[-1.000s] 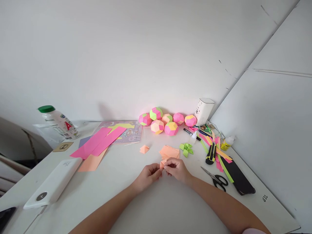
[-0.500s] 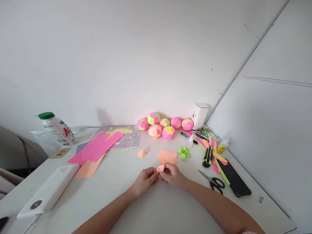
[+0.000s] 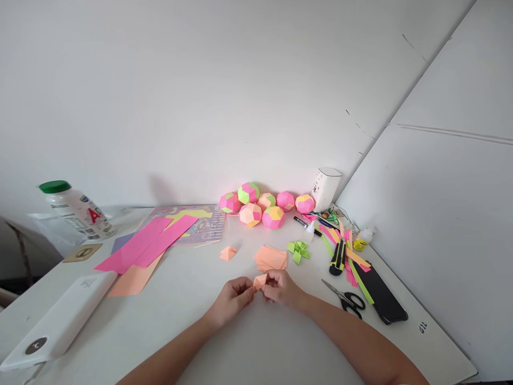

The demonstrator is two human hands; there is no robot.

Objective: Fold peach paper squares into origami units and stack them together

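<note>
My left hand (image 3: 233,298) and my right hand (image 3: 280,289) meet over the white table (image 3: 256,342), and both pinch a small folded piece of orange paper (image 3: 259,280) between their fingertips. Just beyond them lies a small stack of orange paper squares (image 3: 271,258). A folded orange paper unit (image 3: 227,253) sits to the left of the stack, and folded green paper pieces (image 3: 297,249) lie to its right.
Several pink, green and yellow paper balls (image 3: 264,206) line the wall beside a white box (image 3: 326,189). Scissors (image 3: 345,299), a utility knife (image 3: 336,257), paper strips, a glue bottle (image 3: 363,239) and a black phone (image 3: 380,292) lie right. Pink paper sheets (image 3: 148,244), a white power bank (image 3: 60,321) and a bottle (image 3: 76,211) lie left.
The view has shifted a little, so everything sits slightly further left. My hands stay together on the orange piece, turning it slightly between the fingertips.
</note>
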